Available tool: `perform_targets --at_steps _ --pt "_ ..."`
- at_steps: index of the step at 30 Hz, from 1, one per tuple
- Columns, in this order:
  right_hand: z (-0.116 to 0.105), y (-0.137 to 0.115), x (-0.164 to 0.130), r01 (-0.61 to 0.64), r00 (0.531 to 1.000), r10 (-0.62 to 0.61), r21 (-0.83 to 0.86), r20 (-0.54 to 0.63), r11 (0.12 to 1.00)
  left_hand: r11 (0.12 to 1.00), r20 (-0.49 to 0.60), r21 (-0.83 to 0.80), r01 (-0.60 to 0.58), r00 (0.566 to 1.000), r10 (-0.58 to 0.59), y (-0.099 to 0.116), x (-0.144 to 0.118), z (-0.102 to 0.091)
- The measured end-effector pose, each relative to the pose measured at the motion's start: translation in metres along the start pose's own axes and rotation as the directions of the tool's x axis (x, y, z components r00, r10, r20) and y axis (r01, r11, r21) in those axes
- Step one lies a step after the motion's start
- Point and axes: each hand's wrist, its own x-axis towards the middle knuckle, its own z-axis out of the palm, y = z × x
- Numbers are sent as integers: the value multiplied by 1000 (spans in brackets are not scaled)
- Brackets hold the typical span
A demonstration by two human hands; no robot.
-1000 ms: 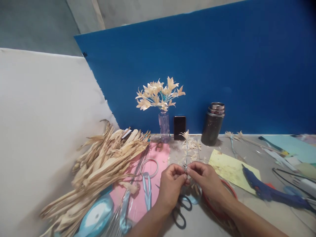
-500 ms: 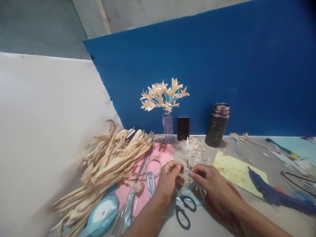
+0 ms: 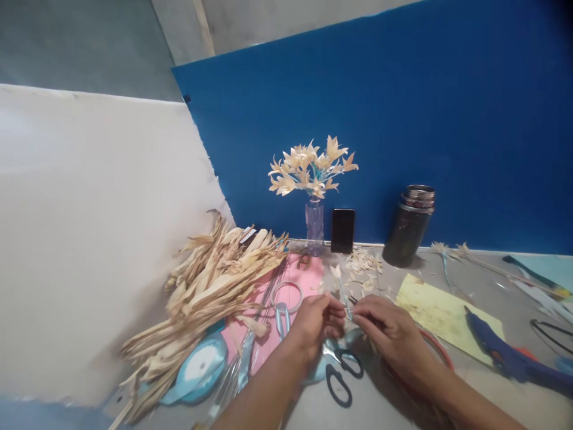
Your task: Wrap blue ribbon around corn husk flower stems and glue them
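Desk [image 3: 403, 382] cluttered with dried husks [image 3: 210, 280] — flower stem [image 3: 342, 292], upright a second ago, now tilted low between left hand [image 3: 316, 319] and right hand [image 3: 389, 331], both pinched shut on it — wrapping presumably underway.

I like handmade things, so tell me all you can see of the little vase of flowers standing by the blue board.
The vase is a small, clear, ribbed bottle with a lilac tint, likely glass or plastic. It stands upright at the back of the table, close to the blue board, just left of a dark phone. From its neck rise thin blue stems bearing a spread cluster of pale cream, pointed-petalled flowers, which look cut from dried husk. No hand touches it.
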Motion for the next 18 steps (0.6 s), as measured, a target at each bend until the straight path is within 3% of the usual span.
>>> perform_targets --at_steps 3,6,11,18 --pt "1 -1 -1 92 992 -93 12 86 996 991 83 -123 58 995 -48 1 -2 1" --pt "2 -1 0 25 984 -16 -48 175 999 983 56 -167 -71 995 81 4 -4 2" --pt "1 2 3 -196 955 226 -161 193 967 962 -52 -128 -239 971 235 6 -2 2" --pt "-4 0 5 -180 919 238 -202 314 963 879 -260 -248 -407 902 344 27 6 -15"
